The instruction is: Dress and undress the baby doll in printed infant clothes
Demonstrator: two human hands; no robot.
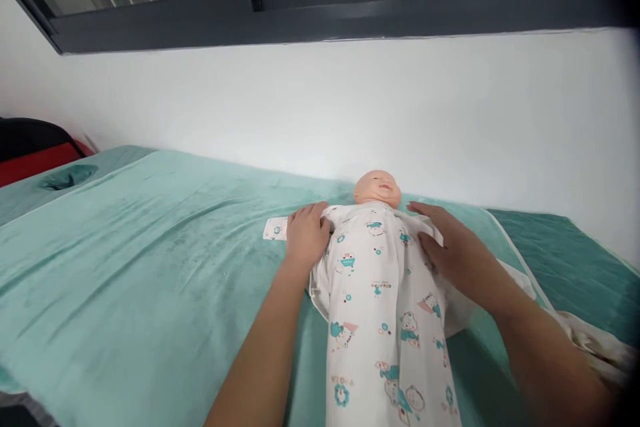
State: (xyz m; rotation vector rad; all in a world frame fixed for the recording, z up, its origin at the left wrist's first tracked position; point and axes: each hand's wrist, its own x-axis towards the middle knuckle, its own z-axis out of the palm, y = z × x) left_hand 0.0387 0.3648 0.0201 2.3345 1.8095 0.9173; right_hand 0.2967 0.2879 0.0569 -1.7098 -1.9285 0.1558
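Observation:
A baby doll point(377, 188) lies on its back, its head toward the wall. A white printed baby gown point(373, 267) covers its body and runs down past the bottom edge of the view. My left hand point(307, 233) rests flat over the sleeve on the left, its thumb against the gown's shoulder; the sleeve's end point(275, 228) sticks out beyond it. On the other side, my right hand point(453, 247) touches the gown near the shoulder, thumb and fingers apart. The doll's arms and legs are hidden.
A light green plush sheet point(150, 267) lies under the doll, with a darker green cover point(575, 260) to the right. Crumpled pale cloth point(595, 347) sits at lower right. A red and black bag point(37, 150) stands far left. A white wall point(320, 107) rises behind, below a dark-framed window point(320, 20).

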